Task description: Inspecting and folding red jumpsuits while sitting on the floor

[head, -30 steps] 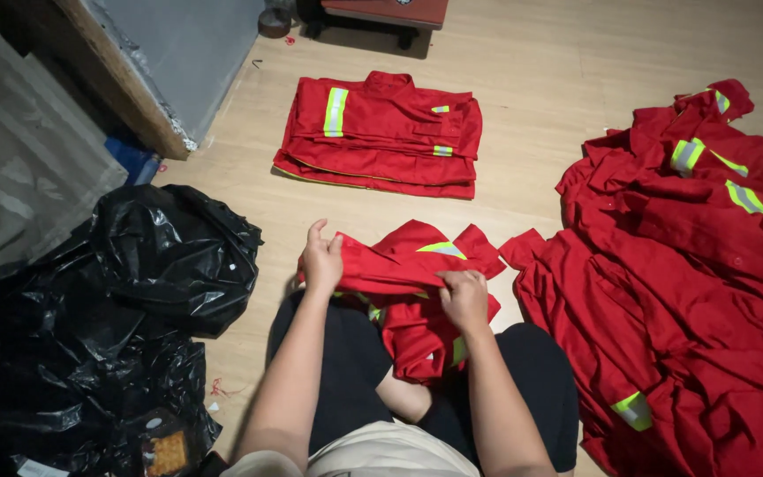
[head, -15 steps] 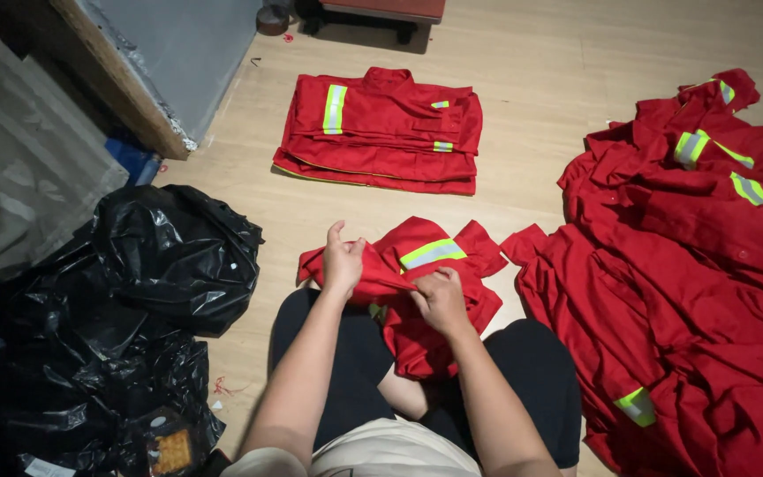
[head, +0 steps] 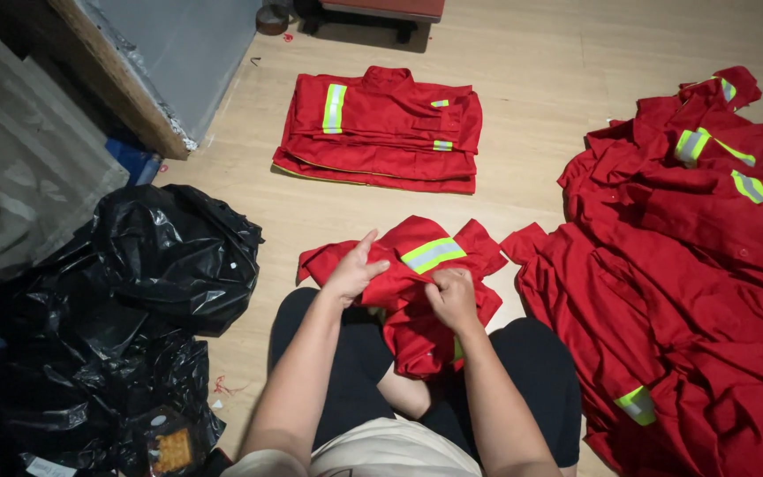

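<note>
A pale wooden floor (head: 532, 106) fills the view, with a person sitting on it, legs in dark trousers spread out. On the floor between the knees lies a crumpled red jacket (head: 421, 283) with a yellow-green reflective stripe facing up. The left hand (head: 352, 272) presses flat on its left part, fingers loosely spread over the cloth, and the right hand (head: 452, 296) is closed around a bunched fold near the middle. To do this fold neatly, it seems best to keep the left hand pinning the cloth while the right pulls its fold straight and flat, so the stripe ends up smooth and the edges line up. Further out, straight ahead, sits a neat folded stack (head: 381, 132) of the same red jackets. To the right, just beside the leg, spreads a loose heap of red clothes (head: 691, 265). On the left lie crumpled black plastic bags (head: 125, 309), and behind them a grey panel (head: 187, 44) leans in a wooden frame
</note>
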